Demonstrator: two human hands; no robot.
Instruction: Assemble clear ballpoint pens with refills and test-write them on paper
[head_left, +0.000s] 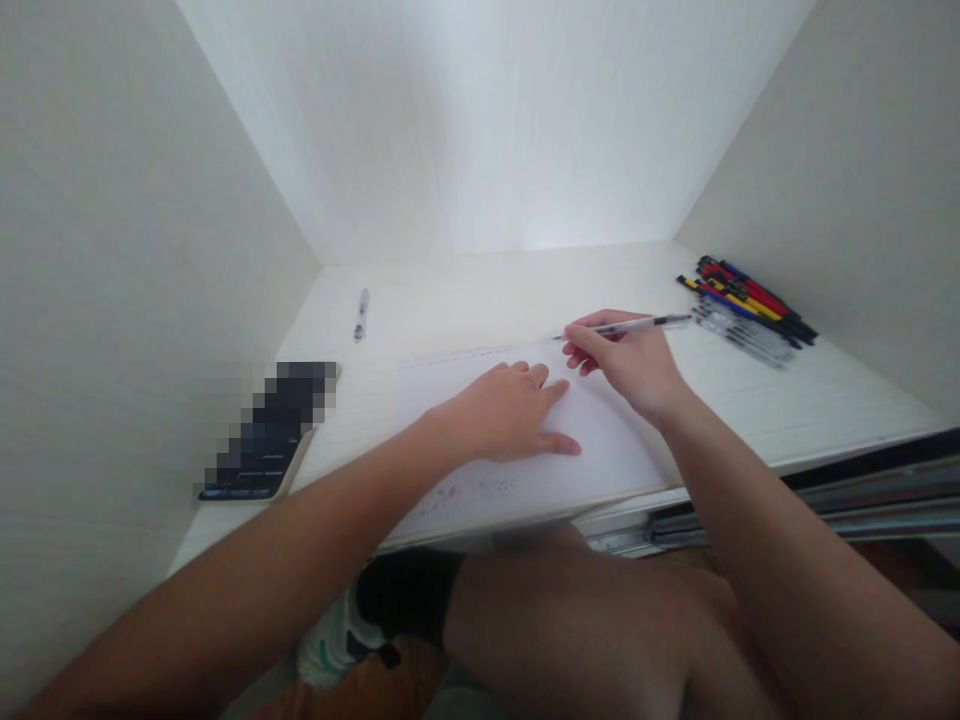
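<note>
My left hand (514, 410) lies flat on a white sheet of paper (600, 450), fingers and thumb spread. Small writing runs along the paper's far edge, and faint reddish and dark marks show near its front edge. In my right hand (622, 355) is a clear pen (637, 325) with a dark grip, pinched between thumb and fingers. Its tip points left, close to the far right corner of the paper; whether it touches the surface I cannot tell.
A capped clear pen (361, 315) lies at the back left. Nearer, a phone (262, 450) with a partly blurred screen rests by the left wall. Several coloured pens (754, 295) and clear pens (742, 335) are piled at the right. White panels enclose the shelf (480, 290).
</note>
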